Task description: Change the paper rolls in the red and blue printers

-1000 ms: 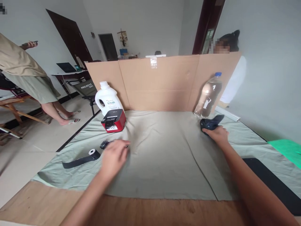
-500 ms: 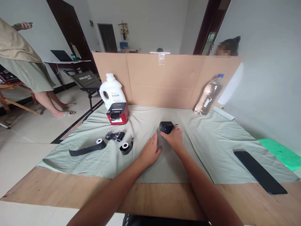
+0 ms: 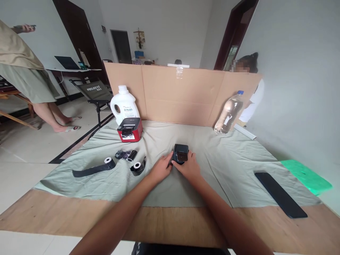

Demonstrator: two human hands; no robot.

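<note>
A small black printer (image 3: 181,148) with a dark strip (image 3: 182,157) hanging from its front sits on the grey-green cloth (image 3: 170,193). My right hand (image 3: 190,167) grips its right side, thumb across the lower front. Against its left side my left hand (image 3: 162,166) presses its fingers, so the printer is held between both hands. Left of them lie a black roll (image 3: 137,169) with a white core, a crumpled dark film piece with a small roll (image 3: 127,155), and another black roll (image 3: 107,163) with a long unwound tail.
Behind stand a red and black printer (image 3: 130,130), a white jug (image 3: 124,102) and a clear blue-capped bottle (image 3: 228,112) by a cardboard screen (image 3: 175,92). A long black flat object (image 3: 281,194) lies right, near a green stool (image 3: 305,173). Two other people are nearby.
The black printer has turned, its strip now facing me, and sits slightly closer. My left hand has moved from the cloth onto its left side. The view has shifted a little.
</note>
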